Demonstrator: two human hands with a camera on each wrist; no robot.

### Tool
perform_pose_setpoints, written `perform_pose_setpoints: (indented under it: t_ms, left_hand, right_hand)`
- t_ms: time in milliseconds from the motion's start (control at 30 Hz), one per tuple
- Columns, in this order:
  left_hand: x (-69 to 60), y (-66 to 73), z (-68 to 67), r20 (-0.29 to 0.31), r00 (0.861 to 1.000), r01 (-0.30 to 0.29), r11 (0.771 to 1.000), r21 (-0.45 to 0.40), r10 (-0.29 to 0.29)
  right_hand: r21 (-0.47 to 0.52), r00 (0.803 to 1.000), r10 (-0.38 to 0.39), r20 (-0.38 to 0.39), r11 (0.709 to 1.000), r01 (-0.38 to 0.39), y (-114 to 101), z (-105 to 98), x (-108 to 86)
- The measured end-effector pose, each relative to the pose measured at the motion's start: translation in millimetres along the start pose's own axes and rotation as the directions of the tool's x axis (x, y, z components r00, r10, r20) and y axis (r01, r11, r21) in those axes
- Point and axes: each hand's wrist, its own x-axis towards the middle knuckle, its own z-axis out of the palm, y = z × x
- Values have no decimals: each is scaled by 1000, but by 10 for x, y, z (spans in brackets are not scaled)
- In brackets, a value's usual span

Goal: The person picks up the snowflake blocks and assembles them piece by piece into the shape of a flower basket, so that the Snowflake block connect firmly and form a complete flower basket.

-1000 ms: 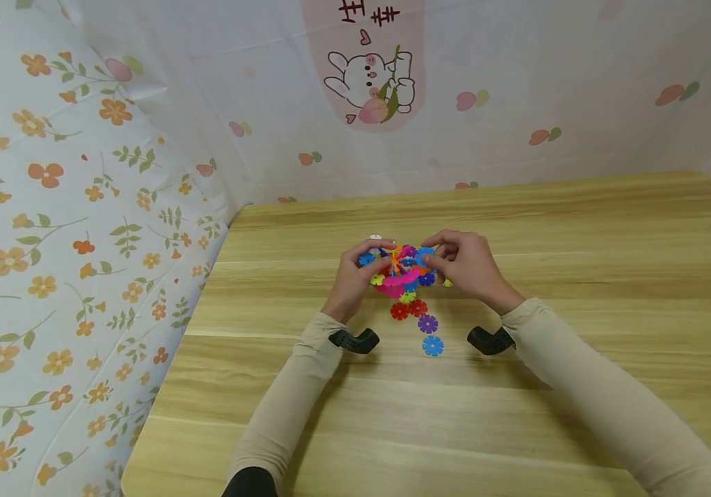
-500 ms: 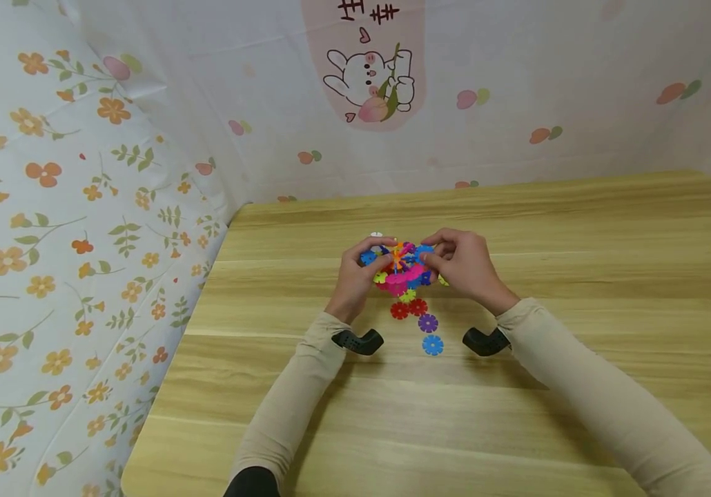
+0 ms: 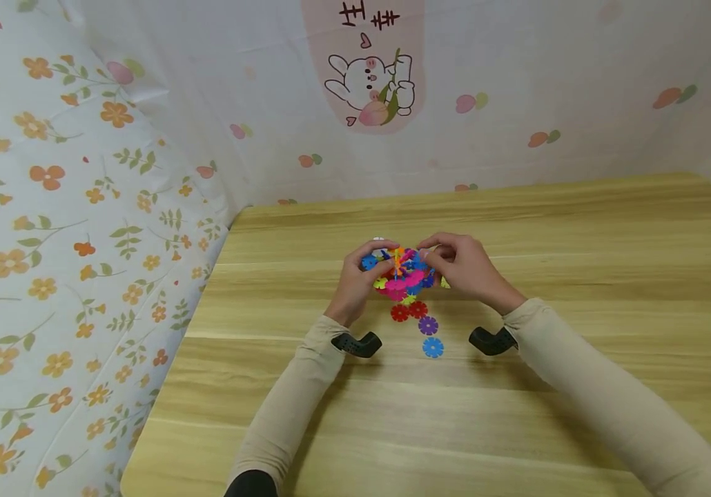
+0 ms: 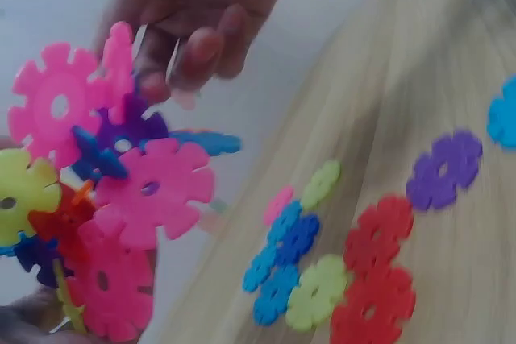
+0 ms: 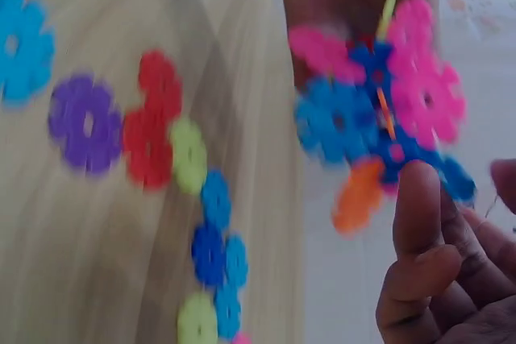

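Bright plastic, all pinks and blues with flecks of orange, makes up the cluster of notched discs [image 3: 402, 268] that the person holds between both hands, above the far middle of the wooden table [image 3: 579, 276]. From where I stand, the left hand [image 3: 355, 281] grips its left side, thumb toward the person and forefinger reaching over the top. Across from it, the right hand [image 3: 469, 266] pinches the right edge with thumb and forefinger, by some blue pieces; I can't tell exactly which one is between the tips. Seen close from the left wrist, big pink discs crowd the cluster at several angles, with a yellow-green one at the side; from the right wrist, an orange disc [image 5: 357, 196] juts out near the right hand's fingertips. Loose discs lie flat in a crooked line on the wood: nearest the person a light-blue disc [image 3: 433, 347], then a purple disc [image 3: 428, 326], then two red discs [image 3: 400, 313] touching each other, with yellow-green and blue ones beyond, partly hidden under the hands. Both arms wear beige sleeves [image 3: 598, 386], and a black wrist camera [image 3: 356, 344] pokes inward at each cuff. Behind the table hangs a pale cloth [image 3: 517, 83] printed with a rabbit [image 3: 368, 83], and orange flowers cover the sheet [image 3: 70, 297] on the left.
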Motion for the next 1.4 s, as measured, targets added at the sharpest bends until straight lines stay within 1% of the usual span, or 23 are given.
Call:
perform_pose_setpoints:
  t_ms: [100,200,300,400,467,567,667,800,900,967,1033,1100,1233,1300,1400]
  left_hand:
    - [-5,1,-43,28,1000,5,1000,14,-6]
    - [-14,2,-79,45,999,17,1000,9,-18]
    - [-14,4,-81,60,998,32,999,5,-32]
    - [-7,0,-56,58,998,31,999,30,-32]
    - [-1,-9,-35,39,999,18,999,46,-20]
    - [-7,-16,6,-9,1000,7,999,49,-6]
    - [-21,-25,55,-59,998,19,999,30,-18]
    - [-37,-23,123,-116,992,49,999,18,-47]
    - [-34,-19,146,-127,990,63,998,10,-61]
    - [-36,-16,138,-112,991,77,997,8,-75]
    - [-37,-20,123,-106,991,83,997,-2,-82]
    - [-36,-19,105,-103,991,81,997,-12,-82]
    - [-32,-19,61,-104,992,64,997,-32,-67]
    - [-29,-17,37,-104,993,58,998,-23,-61]
    - [-33,-12,-3,-111,992,57,998,-14,-58]
  right_hand:
    - [-8,998,53,21,999,-53,42,-73,-11]
    - [9,993,97,65,995,-98,54,-100,-3]
    - [20,985,126,116,991,-129,31,-71,5]
    - [47,983,138,118,988,-145,9,-14,4]
    - [71,986,137,95,987,-144,0,25,0]
    - [118,991,128,37,984,-131,-3,74,-8]
    - [152,993,116,-25,982,-111,7,114,-21]
    - [180,990,101,-102,980,-82,11,152,-57]
    - [207,983,103,-149,976,-71,1,197,-87]
    - [218,981,104,-161,974,-67,-2,245,-100]
    - [232,984,97,-148,971,-61,-4,283,-116]
    - [239,991,77,-109,970,-49,-3,297,-134]
    - [204,999,27,-17,979,-23,61,215,-163]
    - [148,1000,16,21,989,-19,124,120,-166]
    - [4,997,20,76,1000,-21,257,-47,-139]
